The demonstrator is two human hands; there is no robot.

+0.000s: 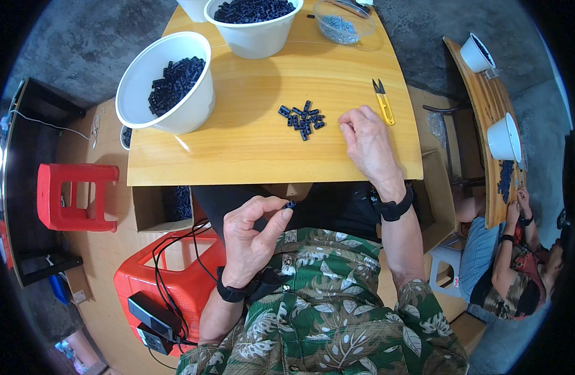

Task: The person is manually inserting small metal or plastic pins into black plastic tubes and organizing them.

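Note:
My left hand is raised in front of the table's near edge, thumb and forefinger pinching a small dark plastic part. Over the tabletop, my right hand has its fingers curled in and pressed together; anything between the fingertips is hidden. Left of that hand lies a loose pile of small black plastic parts. Yellow-handled thread snips rest just beyond its right side, dark blades pointing away from me.
White tubs of dark parts stand on the wooden table. A clear bowl holds small silvery pieces. Red stools are at left, one with black cables. Another person works at a bench on the right.

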